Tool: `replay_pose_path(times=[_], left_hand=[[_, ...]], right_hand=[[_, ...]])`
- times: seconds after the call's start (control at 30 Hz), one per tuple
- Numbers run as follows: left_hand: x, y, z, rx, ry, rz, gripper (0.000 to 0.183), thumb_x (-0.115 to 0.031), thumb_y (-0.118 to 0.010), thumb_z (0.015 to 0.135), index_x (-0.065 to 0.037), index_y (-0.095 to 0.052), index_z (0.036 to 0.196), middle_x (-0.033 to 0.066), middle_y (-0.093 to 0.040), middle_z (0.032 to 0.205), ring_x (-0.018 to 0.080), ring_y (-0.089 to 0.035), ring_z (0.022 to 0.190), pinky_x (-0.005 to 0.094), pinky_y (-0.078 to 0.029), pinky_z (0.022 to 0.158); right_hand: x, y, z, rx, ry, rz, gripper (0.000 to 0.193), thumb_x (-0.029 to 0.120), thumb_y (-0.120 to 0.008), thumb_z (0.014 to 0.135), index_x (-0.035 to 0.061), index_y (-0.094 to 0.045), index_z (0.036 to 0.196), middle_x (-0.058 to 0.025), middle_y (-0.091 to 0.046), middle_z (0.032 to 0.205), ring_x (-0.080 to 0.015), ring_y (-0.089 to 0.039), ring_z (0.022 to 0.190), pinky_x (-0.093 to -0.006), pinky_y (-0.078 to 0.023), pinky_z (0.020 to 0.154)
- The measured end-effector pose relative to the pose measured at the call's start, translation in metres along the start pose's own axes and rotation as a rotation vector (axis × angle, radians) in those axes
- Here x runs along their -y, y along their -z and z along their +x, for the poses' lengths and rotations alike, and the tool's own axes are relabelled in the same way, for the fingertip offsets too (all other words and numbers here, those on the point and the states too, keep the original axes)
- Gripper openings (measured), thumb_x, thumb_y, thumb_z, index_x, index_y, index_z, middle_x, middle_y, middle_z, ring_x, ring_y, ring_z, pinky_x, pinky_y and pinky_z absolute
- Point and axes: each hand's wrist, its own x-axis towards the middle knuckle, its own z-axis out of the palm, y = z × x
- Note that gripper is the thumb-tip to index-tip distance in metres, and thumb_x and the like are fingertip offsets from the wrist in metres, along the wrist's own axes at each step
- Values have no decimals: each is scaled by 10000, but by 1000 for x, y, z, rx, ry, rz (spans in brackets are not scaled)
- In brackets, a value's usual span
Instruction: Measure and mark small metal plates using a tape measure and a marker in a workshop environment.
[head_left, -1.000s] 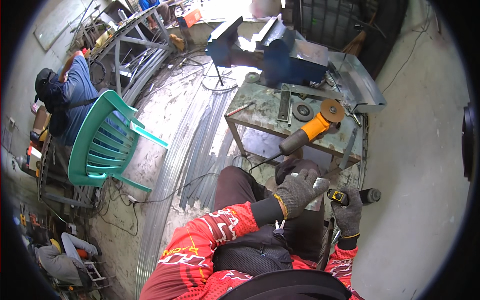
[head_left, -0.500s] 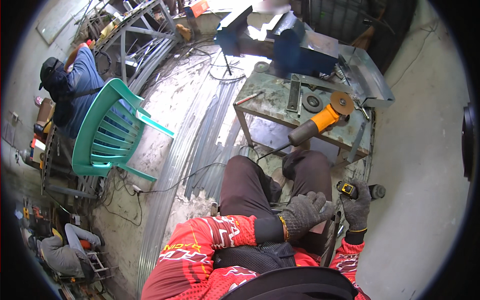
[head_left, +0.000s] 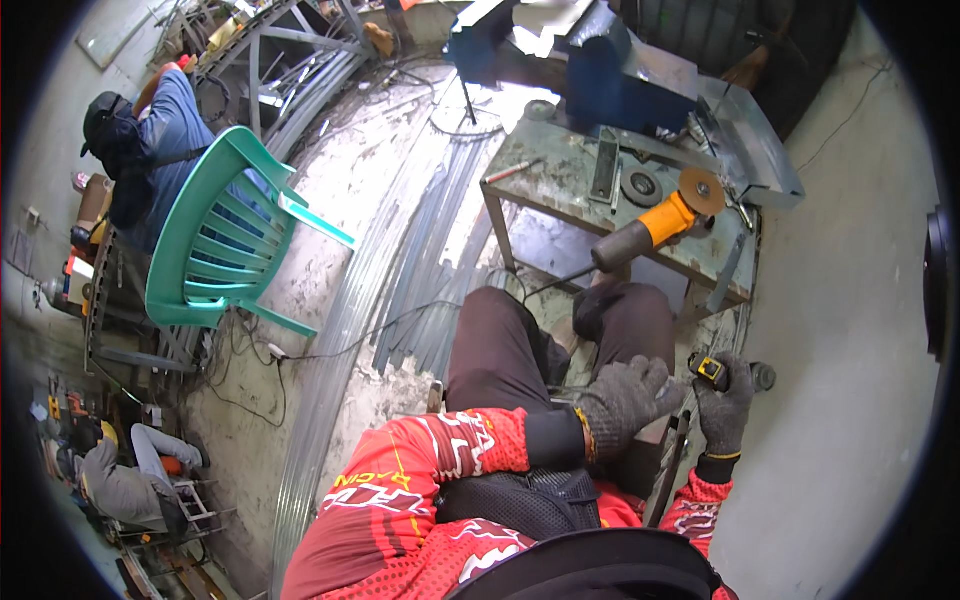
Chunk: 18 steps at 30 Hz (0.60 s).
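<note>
My left hand (head_left: 622,405), in a grey knit glove, is held over my right thigh with its fingers curled together. Something pale shows by its fingertips, too small to name. To its right, my right hand (head_left: 725,412), gloved the same way, grips a yellow and black tape measure (head_left: 710,371). Just beyond that hand a dark round object (head_left: 763,377) is partly hidden. An angle grinder (head_left: 650,230) with a yellow body and brown disc rests on the metal table (head_left: 535,190) in front of my knees, its cord hanging off the near edge.
A spare disc (head_left: 641,185), a square (head_left: 606,168), a pencil-like stick (head_left: 514,171) and a blue vise (head_left: 620,80) are on the table. Metal lengths (head_left: 400,270) line the floor. A green chair (head_left: 225,230) and a person (head_left: 170,170) are left; another person (head_left: 130,480) sits lower left.
The table and grinder have shifted slightly right in view. Both my hands have moved a little right and slightly up, the right still holding the tape measure.
</note>
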Motion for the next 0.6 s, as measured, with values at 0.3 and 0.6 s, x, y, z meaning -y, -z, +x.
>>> replay_pose_path(times=[0.3,0.6], left_hand=[[-17,-13,-5,-4,30,25,500,-219,-624,870,-171,-594,1367,160,-605,1169,314,-636,982,430,-539,666],[-5,-1,-5,2,-3,-51,562,-208,-662,828,-140,-586,1382,174,-599,1205,341,-618,1034,442,-538,709]], right_hand=[[2,-1,-3,-14,31,80,447,-102,-769,716,34,-644,1122,-94,-664,1057,-250,-665,1009,-355,-526,927],[0,-7,-3,-3,60,75,459,-92,-770,706,27,-644,1130,-112,-663,1044,-271,-663,973,-368,-531,903]])
